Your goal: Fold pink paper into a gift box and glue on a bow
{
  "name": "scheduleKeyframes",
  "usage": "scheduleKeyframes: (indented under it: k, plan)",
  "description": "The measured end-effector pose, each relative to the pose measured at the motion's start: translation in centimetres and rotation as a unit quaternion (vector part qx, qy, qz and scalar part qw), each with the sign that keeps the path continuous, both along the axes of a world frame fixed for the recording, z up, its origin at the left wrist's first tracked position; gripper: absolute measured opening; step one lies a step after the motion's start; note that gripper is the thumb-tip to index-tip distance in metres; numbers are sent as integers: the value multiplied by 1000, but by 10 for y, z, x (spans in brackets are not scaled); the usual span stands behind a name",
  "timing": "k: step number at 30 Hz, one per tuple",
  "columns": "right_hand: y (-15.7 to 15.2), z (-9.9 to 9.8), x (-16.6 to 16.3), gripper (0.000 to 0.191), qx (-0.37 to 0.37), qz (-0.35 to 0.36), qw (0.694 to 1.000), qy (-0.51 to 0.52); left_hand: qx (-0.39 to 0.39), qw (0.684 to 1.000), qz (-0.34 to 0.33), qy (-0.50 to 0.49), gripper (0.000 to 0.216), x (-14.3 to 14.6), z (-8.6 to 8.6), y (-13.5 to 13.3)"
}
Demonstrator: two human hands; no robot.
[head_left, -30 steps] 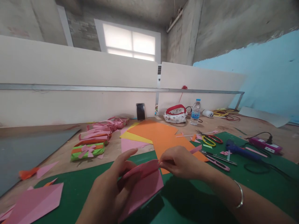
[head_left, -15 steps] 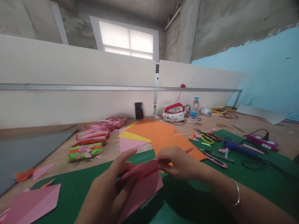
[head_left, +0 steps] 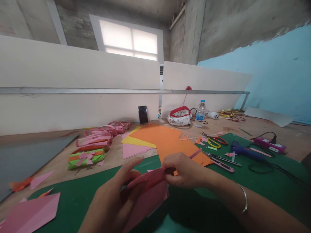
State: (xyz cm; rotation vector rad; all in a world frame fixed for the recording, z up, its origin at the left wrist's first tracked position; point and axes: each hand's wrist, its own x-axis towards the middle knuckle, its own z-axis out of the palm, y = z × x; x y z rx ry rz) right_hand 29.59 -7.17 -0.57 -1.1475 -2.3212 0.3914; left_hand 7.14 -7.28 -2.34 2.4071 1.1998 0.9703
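Note:
Both of my hands hold a folded pink paper sheet (head_left: 148,194) just above the green cutting mat (head_left: 80,194). My left hand (head_left: 114,197) grips its left side, with the thumb on the upper fold. My right hand (head_left: 186,170) pinches the top right corner of the fold; a thin bangle sits on that wrist. Part of the sheet is hidden behind my left hand.
Orange sheets (head_left: 167,140), a yellow sheet (head_left: 136,141) and a pink sheet (head_left: 133,149) lie beyond my hands. Scissors (head_left: 215,141), a snipper (head_left: 222,165), a blue glue gun (head_left: 245,152), a green gift box (head_left: 86,157), pink paper baskets (head_left: 99,137), a phone (head_left: 143,114), a bottle (head_left: 200,113) and a pouch (head_left: 180,117) lie around.
The view has shifted slightly, so everything sits a little further left. My hands keep their hold on the pink sheet, the right hand pressing the fold a bit lower.

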Motion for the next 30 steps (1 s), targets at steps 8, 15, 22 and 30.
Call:
scheduleKeyframes:
  k: [8,15,22,30]
  plan:
    - [1,0,2,11,-41,46,997,35,40,999,9,14,37,-1,-1,1]
    - [1,-1,4,13,-65,26,997,38,64,998,28,0,36,4,-5,-2]
    - [-3,3,3,13,-56,1,998,-25,65,997,33,-3,36,9,-6,-5]
    - [2,0,7,21,-123,30,992,21,51,996,42,-52,34,12,-8,-6]
